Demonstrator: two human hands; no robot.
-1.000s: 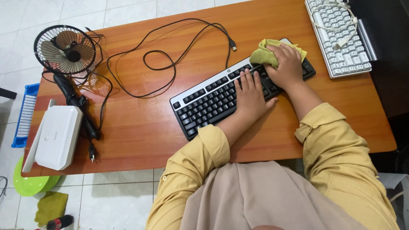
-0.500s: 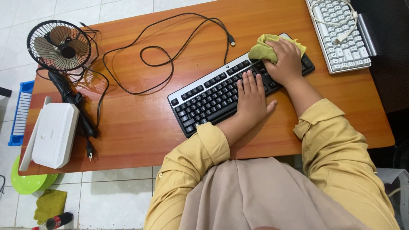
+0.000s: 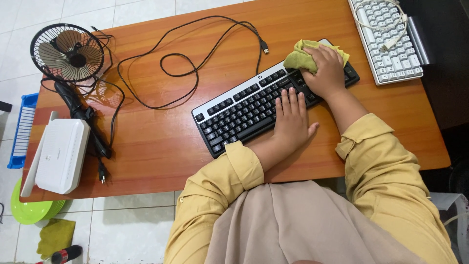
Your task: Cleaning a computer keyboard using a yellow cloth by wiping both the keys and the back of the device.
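A black and silver keyboard [image 3: 237,112] lies slanted across the middle of the orange wooden desk [image 3: 161,142]. My left hand [image 3: 292,122] rests flat on its keys, fingers together and pointing away from me. My right hand [image 3: 325,71] presses a yellow-green cloth [image 3: 302,58] onto the keyboard's far right end. The keyboard's black cable [image 3: 195,49] loops over the desk behind it.
A white keyboard [image 3: 388,39] with a coiled cable lies at the back right. A small black fan [image 3: 67,53] and a white router [image 3: 62,155] stand at the left with a black power cord [image 3: 93,132]. On the floor are green plates [image 3: 31,210] and a blue rack [image 3: 22,132].
My left hand slid slightly towards me and to the right on the keys. My right hand with the cloth stayed at the keyboard's right end, shifting only a little.
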